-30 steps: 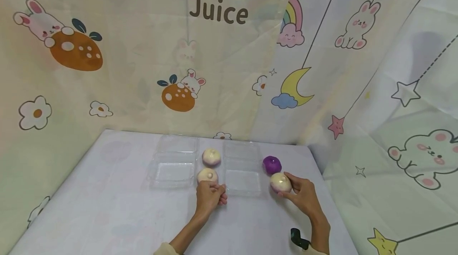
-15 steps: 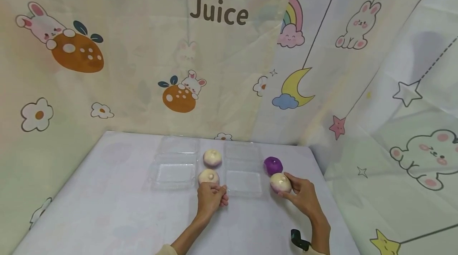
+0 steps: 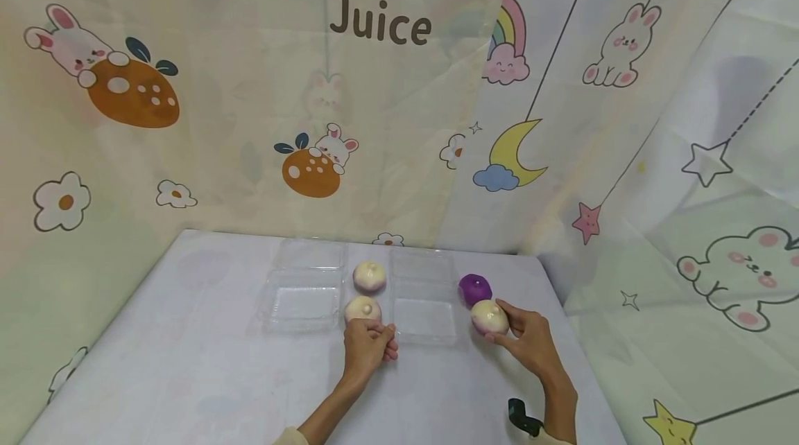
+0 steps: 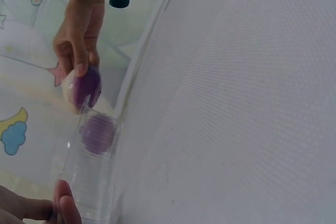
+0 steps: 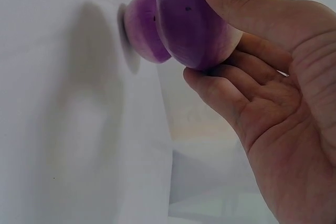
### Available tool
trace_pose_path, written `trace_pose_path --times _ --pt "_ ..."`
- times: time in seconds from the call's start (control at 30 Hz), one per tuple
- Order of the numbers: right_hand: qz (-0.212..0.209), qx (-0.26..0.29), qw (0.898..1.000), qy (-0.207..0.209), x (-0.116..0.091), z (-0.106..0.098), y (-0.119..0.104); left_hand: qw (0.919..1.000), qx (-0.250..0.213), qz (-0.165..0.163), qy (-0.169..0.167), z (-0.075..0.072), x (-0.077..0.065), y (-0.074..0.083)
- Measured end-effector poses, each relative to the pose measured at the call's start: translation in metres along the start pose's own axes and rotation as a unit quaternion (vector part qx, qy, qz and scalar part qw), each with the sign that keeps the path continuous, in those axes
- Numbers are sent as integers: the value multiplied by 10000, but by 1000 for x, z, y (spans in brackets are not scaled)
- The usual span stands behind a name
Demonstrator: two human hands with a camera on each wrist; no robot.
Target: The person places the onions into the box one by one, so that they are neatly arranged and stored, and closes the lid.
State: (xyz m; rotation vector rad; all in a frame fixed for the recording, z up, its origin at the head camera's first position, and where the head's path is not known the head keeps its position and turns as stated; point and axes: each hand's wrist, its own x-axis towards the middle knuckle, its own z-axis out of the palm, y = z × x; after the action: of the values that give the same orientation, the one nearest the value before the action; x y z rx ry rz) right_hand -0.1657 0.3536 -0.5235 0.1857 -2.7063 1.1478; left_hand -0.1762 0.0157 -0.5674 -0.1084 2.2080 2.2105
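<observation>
My right hand point(image 3: 530, 341) grips a cream-and-purple turnip point(image 3: 490, 318) between thumb and fingers. In the right wrist view this turnip point(image 5: 197, 22) is held off the white table, its purple side facing the camera. Just behind it stands a purple-topped turnip point(image 3: 475, 290). My left hand point(image 3: 365, 348) has loosely curled fingers, thumb and index tips together, with nothing seen between them. It overlaps the near side of a cream turnip point(image 3: 363, 309) and lies by the near left corner of a clear plastic box point(image 3: 426, 317). Another cream turnip point(image 3: 370, 276) stands farther back.
A second clear box point(image 3: 304, 303) with an upright-looking lid is left of the cream turnips. Printed cloth point(image 3: 399, 119) hangs behind the white table point(image 3: 218, 376) and at its sides. A dark strap-like device point(image 3: 523, 419) sits at the right wrist.
The held turnip has risen very slightly in the head view; otherwise the hands and objects stay nearly still, with small shifts of the camera.
</observation>
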Motion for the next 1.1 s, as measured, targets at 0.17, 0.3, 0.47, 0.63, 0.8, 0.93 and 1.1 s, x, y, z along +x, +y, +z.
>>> trace_pose_path --times 0.17,0.3,0.47,0.63,0.8,0.93,1.1 --pt "-26 -23 10000 40 1 -1 -1 10000 3 11 4 1 0 1" --pt "-117 0 9999 62 3 -1 -3 10000 54 49 12 1 2 2" --pt "-218 22 9998 26 5 0 -6 9999 72 115 24 0 3 2" --pt "-245 95 9997 -13 7 1 -6 9999 101 126 4 0 3 1" --pt "-172 -28 9998 -14 7 4 -6 9999 103 127 9 0 2 1" --pt "-156 -56 9999 -22 6 5 -7 9999 90 76 4 0 1 0" --pt "-183 10 9998 -7 5 6 -9 9999 96 93 -12 0 0 0"
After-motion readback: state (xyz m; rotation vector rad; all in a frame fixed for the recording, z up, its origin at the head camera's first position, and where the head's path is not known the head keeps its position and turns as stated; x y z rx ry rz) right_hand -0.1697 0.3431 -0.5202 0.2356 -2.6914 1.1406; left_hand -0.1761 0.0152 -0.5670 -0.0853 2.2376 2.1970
